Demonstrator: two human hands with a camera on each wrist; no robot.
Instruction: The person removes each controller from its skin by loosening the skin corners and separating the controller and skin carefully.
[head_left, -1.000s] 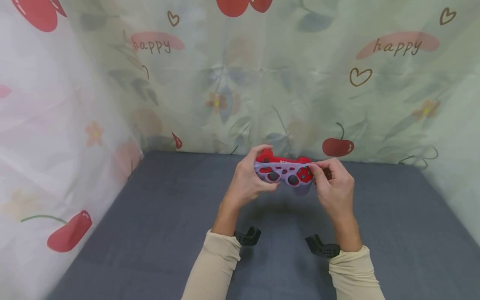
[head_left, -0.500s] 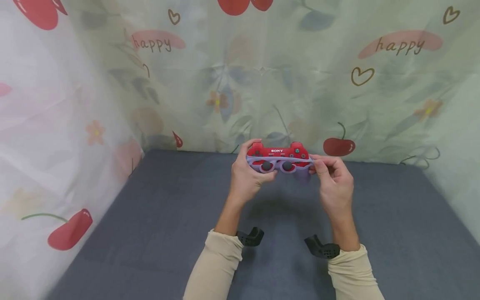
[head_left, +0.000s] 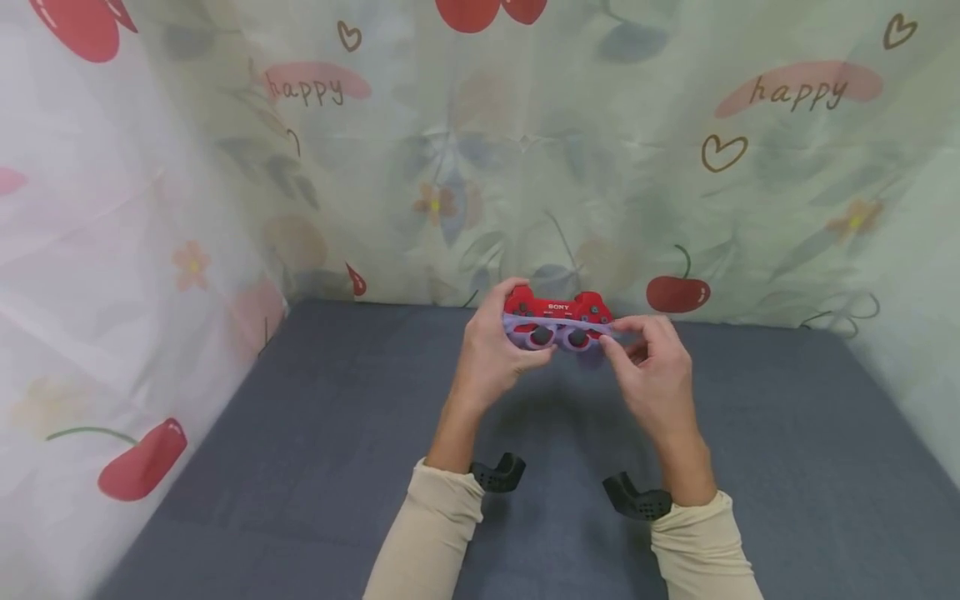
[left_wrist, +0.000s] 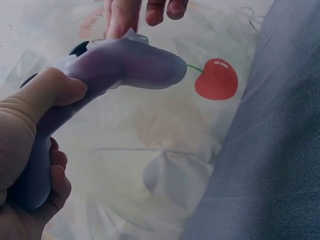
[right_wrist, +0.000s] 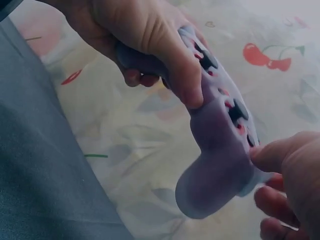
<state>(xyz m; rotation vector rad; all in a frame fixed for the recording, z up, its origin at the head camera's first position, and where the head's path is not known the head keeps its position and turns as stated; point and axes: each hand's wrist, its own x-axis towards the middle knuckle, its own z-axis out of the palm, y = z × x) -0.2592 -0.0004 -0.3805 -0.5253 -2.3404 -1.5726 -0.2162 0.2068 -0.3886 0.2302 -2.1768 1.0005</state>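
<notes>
Held up over the table is a red game controller (head_left: 558, 307) marked SONY, with dark thumbsticks. A translucent lilac silicone cover (right_wrist: 212, 165) wraps its lower front and both handles; in the head view the red top part is bare above the cover's edge. My left hand (head_left: 487, 346) grips the left handle, fingers curled round it and thumb along the lower side. At the other end, my right hand (head_left: 654, 367) pinches the cover's edge between thumb and index finger. The right wrist view shows that thumb (right_wrist: 270, 154) on the front beside the thumbstick, other fingers loosely curled.
A dark grey cloth covers the table (head_left: 337, 433). Behind and at the sides hangs a pale curtain (head_left: 517, 167) printed with cherries, hearts and "happy". A black wrist mount (head_left: 501, 473) sits on the left forearm, another mount (head_left: 637, 497) on the right.
The controller has tipped so more of its red top and the SONY mark show. The right hand has shifted slightly left, its thumb now lower on the controller's front.
</notes>
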